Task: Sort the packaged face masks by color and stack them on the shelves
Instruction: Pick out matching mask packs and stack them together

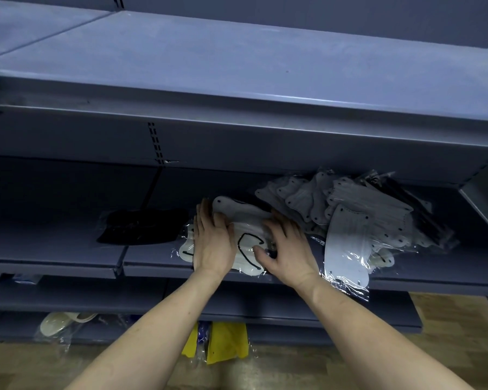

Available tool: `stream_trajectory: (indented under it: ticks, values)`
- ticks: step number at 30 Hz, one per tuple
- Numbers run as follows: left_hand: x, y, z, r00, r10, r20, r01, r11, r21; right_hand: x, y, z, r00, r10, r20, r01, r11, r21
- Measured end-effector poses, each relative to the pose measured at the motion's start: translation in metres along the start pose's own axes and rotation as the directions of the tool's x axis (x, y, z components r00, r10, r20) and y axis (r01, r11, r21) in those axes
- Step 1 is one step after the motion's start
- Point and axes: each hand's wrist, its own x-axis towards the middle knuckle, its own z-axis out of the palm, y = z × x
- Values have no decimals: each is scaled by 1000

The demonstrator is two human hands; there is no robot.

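A small stack of white face masks in clear plastic packets [245, 237] lies at the front edge of the grey metal shelf [68, 249], between both hands. The left hand [212, 240] rests flat on its left side, fingers straight; the right hand [286, 249] presses its right side with fingers spread and lightly bent.

No words to read here

None of the mask packs [245, 240], the gray shelf [237, 108] or the yellow packs [226, 344] down low show any letters, numbers or signs that can be read.
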Motion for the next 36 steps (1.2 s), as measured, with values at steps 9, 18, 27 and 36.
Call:
stream_trajectory:
  ticks: [9,18,27,36]
  values:
    - [-3,2,-10,999,29,-25,-31,994,-108,1,4,5,997,-67,-49,63,996,-67]
    - [-11,3,-20,994,13,-109,-44,956,-290,1,-2,-1,997,5,-71,-7,1000,-29]
    - [-6,-2,-18,997,12,-74,-28,977,-212,0,-4,-2,995,63,-75,-73,987,-140]
    - [-9,-1,-22,995,3,-98,-26,971,-237,-4,-6,-1,972,8,-233,-59,976,-209]
